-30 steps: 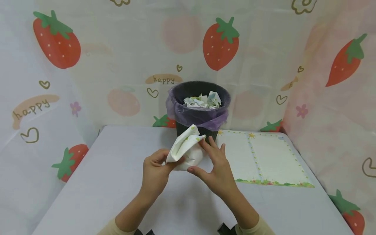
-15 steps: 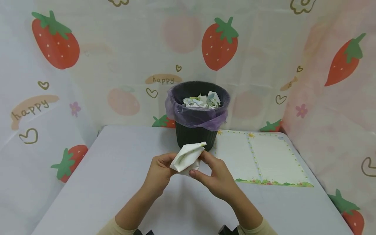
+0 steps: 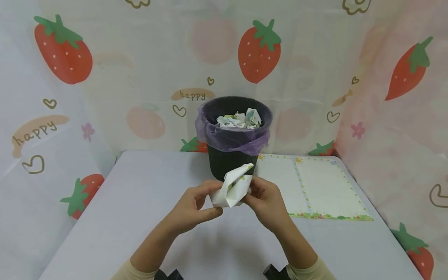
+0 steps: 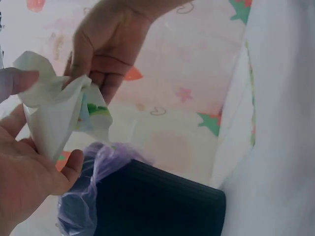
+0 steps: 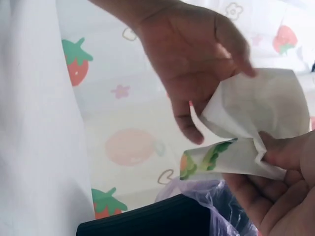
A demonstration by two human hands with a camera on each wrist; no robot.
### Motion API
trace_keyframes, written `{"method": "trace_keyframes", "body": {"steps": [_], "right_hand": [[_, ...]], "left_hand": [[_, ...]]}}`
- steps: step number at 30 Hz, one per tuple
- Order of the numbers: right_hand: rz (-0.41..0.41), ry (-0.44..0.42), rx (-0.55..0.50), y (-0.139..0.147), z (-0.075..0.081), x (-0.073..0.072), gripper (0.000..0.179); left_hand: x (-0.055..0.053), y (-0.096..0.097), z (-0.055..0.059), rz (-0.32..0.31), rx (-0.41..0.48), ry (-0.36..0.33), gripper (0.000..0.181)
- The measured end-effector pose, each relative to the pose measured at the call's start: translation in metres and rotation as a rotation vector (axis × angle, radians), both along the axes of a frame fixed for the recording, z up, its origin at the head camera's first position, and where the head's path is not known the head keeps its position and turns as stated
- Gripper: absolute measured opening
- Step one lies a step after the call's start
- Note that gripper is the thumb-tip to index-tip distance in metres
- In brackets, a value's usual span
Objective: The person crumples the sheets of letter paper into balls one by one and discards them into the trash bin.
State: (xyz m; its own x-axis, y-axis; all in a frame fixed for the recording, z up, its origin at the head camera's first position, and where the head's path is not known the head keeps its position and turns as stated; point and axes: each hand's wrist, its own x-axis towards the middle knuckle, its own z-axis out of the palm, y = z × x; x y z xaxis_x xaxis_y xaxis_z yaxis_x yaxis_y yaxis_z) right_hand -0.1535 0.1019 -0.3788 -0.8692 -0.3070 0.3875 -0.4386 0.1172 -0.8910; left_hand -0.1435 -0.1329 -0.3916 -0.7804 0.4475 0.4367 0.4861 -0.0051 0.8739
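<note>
A sheet of white paper point(image 3: 231, 192) with small green and yellow print is partly folded and crumpled, held up in front of the bin. My right hand point(image 3: 269, 202) pinches its right side; in the right wrist view the thumb point(image 5: 285, 152) presses on a crease with the fingers beneath. My left hand point(image 3: 192, 208) is at the paper's left edge, thumb and fingers spread and fairly straight, touching it lightly. The left wrist view shows the paper point(image 4: 54, 113) between both hands. Some right fingertips are hidden behind it in the head view.
Behind the hands stands a black bin point(image 3: 225, 159) lined with a purple bag point(image 3: 241, 142), holding crumpled printed paper point(image 3: 241, 119). To its right, printed sheets point(image 3: 329, 190) lie flat on the white table point(image 3: 150, 194). Strawberry-patterned cloth point(image 3: 150, 58) surrounds the table.
The paper has turned and become more bunched up. The left thumb and fingers have loosened and spread, while the right hand has shifted from loosely touching the paper to pinching it.
</note>
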Motion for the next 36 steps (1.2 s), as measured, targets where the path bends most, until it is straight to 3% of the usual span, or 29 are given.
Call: {"method": "trace_keyframes", "body": {"steps": [5, 9, 12, 16, 20, 25, 28, 32, 34, 36], "right_hand": [[-0.061, -0.041, -0.091, -0.001, 0.001, -0.002, 0.027], [-0.071, -0.086, -0.137, 0.0, 0.001, -0.002, 0.026], [-0.035, -0.132, -0.186, -0.001, -0.002, -0.004, 0.025], [0.024, -0.131, -0.244, -0.005, -0.005, -0.006, 0.025], [0.058, -0.034, -0.194, -0.005, -0.006, -0.007, 0.02], [0.027, 0.074, 0.033, 0.002, 0.002, -0.006, 0.022], [0.036, 0.016, 0.051, 0.006, 0.008, -0.004, 0.029], [0.138, -0.164, -0.034, 0.005, 0.01, -0.004, 0.051], [0.194, -0.229, -0.046, 0.002, 0.009, -0.003, 0.064], [0.245, -0.283, -0.059, -0.001, 0.008, -0.001, 0.073]], "left_hand": [[0.0, -0.003, 0.006, 0.023, -0.021, -0.009, 0.06], [0.0, -0.004, 0.006, -0.035, 0.015, -0.138, 0.071], [0.001, -0.002, 0.005, -0.084, 0.082, -0.236, 0.08], [0.003, 0.002, 0.004, -0.065, 0.11, -0.285, 0.089], [0.005, 0.003, 0.004, 0.028, 0.078, -0.271, 0.086], [0.002, 0.002, 0.004, 0.154, 0.092, -0.238, 0.071], [-0.001, 0.0, 0.003, 0.248, 0.13, -0.249, 0.054], [-0.004, -0.002, 0.001, 0.414, 0.172, -0.238, 0.031], [-0.004, -0.001, -0.001, 0.483, 0.163, -0.2, 0.026], [-0.004, 0.001, -0.004, 0.508, 0.147, -0.142, 0.024]]}}
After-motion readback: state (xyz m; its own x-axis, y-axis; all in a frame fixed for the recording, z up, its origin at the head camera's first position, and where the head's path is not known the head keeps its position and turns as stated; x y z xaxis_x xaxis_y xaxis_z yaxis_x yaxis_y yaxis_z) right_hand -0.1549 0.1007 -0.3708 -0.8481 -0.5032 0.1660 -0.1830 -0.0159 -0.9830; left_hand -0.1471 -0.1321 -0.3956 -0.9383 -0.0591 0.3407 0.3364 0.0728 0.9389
